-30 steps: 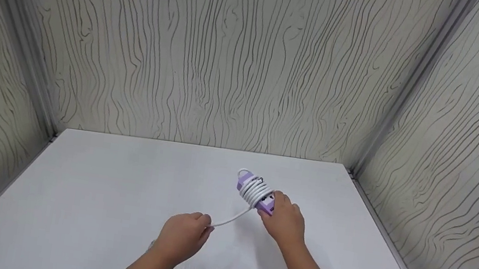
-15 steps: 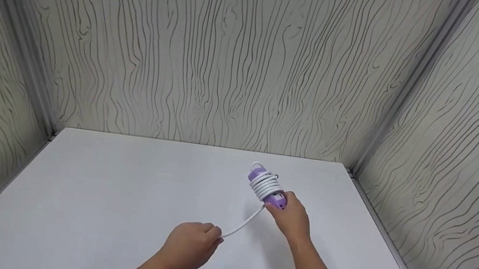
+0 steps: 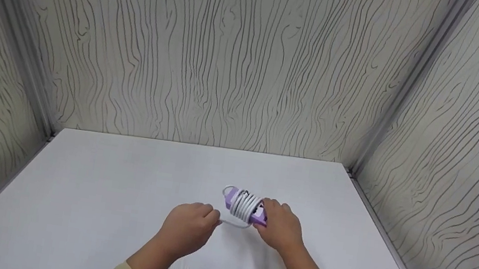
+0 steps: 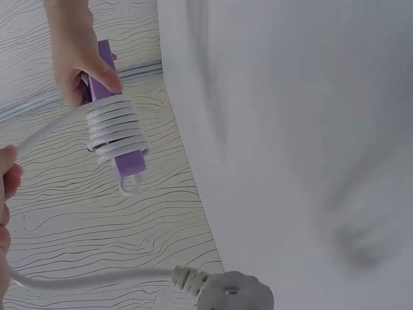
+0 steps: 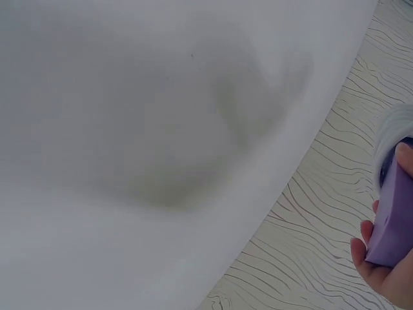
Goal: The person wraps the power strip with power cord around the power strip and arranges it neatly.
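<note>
A purple and white power strip (image 3: 259, 215) is held up over the table by my right hand (image 3: 281, 225), which grips its near end. White cord (image 3: 244, 206) is wound in several turns around the strip's middle, and a small loop of it sticks out at the far end. My left hand (image 3: 190, 227) pinches the loose run of cord, which sags slightly between the two hands. In the left wrist view the cord's free end hangs past the left hand, with a round white plug (image 4: 235, 292) on it. The right wrist view shows fingers curled round the strip's purple body (image 5: 393, 219).
A white table (image 3: 96, 189) lies below both hands. Wood-grain patterned panels (image 3: 213, 55) stand behind it and at both sides, with grey metal posts (image 3: 397, 95) in the corners. Shadows of the hands fall on the tabletop.
The power strip first rose to the right, then came back down to the left and tilted flatter. The left hand went right, then slightly up; the cord between the hands is now shorter.
</note>
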`<state>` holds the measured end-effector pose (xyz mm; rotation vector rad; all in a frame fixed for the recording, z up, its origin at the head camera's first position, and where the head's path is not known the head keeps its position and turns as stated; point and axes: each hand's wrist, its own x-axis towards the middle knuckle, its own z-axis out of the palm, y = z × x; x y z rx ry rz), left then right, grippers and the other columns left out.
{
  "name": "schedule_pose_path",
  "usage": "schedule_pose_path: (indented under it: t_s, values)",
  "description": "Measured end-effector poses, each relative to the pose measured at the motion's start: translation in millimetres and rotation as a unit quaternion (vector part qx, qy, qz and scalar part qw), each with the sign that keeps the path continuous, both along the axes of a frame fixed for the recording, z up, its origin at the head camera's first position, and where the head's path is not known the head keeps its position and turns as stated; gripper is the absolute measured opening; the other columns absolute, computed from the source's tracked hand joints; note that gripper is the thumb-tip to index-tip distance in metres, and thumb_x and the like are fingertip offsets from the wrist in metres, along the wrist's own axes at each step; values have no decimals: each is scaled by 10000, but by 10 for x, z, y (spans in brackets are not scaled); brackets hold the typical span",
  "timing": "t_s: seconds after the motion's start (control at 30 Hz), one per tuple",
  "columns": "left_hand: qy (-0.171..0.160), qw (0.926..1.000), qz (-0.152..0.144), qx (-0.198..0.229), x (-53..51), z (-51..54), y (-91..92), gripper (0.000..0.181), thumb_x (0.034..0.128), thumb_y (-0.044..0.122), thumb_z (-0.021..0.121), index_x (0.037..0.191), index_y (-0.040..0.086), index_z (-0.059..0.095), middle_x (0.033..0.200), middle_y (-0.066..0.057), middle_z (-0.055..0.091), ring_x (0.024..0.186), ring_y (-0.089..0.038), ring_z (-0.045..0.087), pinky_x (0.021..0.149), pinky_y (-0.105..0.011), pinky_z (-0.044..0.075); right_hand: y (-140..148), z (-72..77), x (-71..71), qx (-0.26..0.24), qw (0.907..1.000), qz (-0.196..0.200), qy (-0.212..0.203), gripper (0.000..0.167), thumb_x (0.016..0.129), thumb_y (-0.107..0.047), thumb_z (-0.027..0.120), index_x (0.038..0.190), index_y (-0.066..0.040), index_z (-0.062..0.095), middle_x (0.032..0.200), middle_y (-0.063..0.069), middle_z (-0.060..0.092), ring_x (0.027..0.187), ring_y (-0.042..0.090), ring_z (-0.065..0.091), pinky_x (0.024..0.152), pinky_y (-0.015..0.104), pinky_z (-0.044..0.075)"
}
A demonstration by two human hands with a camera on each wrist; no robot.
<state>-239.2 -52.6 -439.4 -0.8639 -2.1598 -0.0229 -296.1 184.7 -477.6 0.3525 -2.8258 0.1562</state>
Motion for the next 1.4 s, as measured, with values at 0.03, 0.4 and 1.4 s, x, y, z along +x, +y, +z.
schedule_pose_path:
  t_s: [0.03, 0.4, 1.4]
  values:
    - [23, 10000, 0, -30, -7, 8, 1, 164, 790, 238, 707, 782, 146, 571, 623, 59, 518, 483, -52, 397, 417, -170, 361, -6, -12, 12, 158, 9997, 165, 45, 573, 721, -412, 734, 1169, -126, 518, 1028, 27, 603, 832, 189, 523, 692, 377, 480]
    - [138, 9998, -109, -19, -62, 31, -44, 116, 814, 241, 681, 852, 166, 601, 701, 69, 571, 562, -52, 515, 498, -183, 452, -117, -1, 138, 1278, 9776, 1475, 785, 513, 672, -345, 779, 1111, -226, 543, 1027, -55, 615, 848, 185, 526, 673, 363, 421]
    - [-2800, 9182, -349, 2782, -321, -94, -214, 165, 873, 335, 592, 862, 190, 671, 796, 101, 633, 738, -76, 587, 680, -295, 498, -244, 530, 410, -538, 9151, 3995, -117, 477, 718, -398, 749, 1124, -227, 566, 1016, -149, 599, 835, 33, 481, 730, 204, 428]
